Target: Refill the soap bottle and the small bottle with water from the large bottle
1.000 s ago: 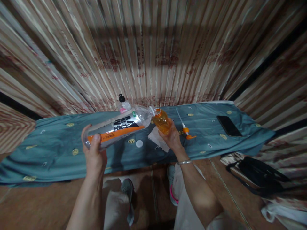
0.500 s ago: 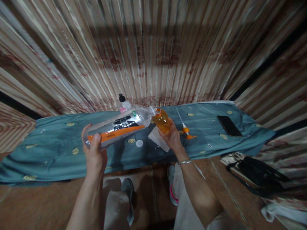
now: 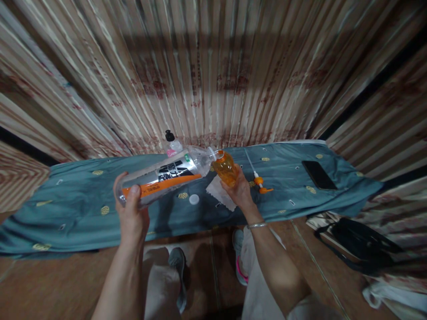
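My left hand (image 3: 133, 209) is wrapped round the base of a large clear plastic bottle (image 3: 147, 178) with an orange, black and silver label. It lies tilted, its uncapped neck pointing right. My right hand (image 3: 239, 189) grips a small amber bottle (image 3: 226, 169), leaning so that its mouth meets the clear bottle's mouth. Whether liquid passes between them I cannot tell. Below the two necks, a white cap (image 3: 194, 199) and a pale tissue (image 3: 220, 193) rest on the cloth. An orange pump top (image 3: 259, 181) with a long clear tube lies right of my right hand.
A teal patterned cloth (image 3: 80, 195) covers the narrow table against a striped curtain (image 3: 213, 80). At the back stands a clear bottle with a black cap (image 3: 170, 136). A black phone (image 3: 318, 175) lies on the right, and a black bag (image 3: 363, 242) sits below that end.
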Demonstrator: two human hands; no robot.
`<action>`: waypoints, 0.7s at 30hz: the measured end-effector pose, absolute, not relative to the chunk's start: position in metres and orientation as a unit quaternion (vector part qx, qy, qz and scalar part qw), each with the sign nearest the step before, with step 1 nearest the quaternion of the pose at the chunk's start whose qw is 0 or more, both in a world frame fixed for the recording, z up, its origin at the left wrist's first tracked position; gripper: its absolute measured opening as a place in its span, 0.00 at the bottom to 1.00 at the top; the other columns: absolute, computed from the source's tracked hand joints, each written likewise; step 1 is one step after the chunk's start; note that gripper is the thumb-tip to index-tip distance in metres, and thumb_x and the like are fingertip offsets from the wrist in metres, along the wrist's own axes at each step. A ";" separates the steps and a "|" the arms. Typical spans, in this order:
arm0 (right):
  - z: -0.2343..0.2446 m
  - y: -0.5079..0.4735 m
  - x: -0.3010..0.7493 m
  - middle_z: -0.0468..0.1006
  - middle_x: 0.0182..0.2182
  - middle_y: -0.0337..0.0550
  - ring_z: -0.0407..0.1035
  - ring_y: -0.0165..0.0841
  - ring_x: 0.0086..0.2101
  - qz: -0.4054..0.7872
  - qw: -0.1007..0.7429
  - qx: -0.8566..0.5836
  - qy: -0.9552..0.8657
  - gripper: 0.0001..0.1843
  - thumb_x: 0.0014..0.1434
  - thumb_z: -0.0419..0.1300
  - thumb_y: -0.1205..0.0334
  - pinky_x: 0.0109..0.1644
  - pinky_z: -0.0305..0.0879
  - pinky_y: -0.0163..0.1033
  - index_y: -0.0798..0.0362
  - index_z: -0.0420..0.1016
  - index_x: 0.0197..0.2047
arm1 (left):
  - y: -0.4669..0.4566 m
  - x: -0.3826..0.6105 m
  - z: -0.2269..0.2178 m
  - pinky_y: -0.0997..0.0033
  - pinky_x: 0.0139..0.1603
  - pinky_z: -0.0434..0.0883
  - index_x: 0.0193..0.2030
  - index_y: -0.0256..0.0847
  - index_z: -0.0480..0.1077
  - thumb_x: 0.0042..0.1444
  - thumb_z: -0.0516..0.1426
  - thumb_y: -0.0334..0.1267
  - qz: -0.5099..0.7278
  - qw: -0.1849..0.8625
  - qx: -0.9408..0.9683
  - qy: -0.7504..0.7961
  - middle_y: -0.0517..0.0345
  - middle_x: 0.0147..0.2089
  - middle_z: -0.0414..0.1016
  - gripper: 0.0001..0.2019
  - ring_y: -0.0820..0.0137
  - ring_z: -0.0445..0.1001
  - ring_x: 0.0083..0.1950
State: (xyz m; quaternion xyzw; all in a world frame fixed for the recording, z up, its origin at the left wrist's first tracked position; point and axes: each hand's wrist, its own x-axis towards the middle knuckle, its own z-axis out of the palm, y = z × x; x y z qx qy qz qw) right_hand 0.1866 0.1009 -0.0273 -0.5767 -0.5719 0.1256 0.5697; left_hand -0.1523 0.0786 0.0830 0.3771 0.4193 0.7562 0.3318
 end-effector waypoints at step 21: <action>-0.020 0.100 0.184 0.94 0.67 0.53 0.91 0.56 0.68 0.126 0.558 -0.587 -0.573 0.41 0.65 0.80 0.57 0.79 0.88 0.69 0.42 0.78 0.78 | 0.081 -0.159 0.078 0.42 0.63 0.93 0.63 0.55 0.85 0.48 0.86 0.67 0.742 0.326 0.399 0.429 0.59 0.56 0.84 0.40 0.60 0.85 0.50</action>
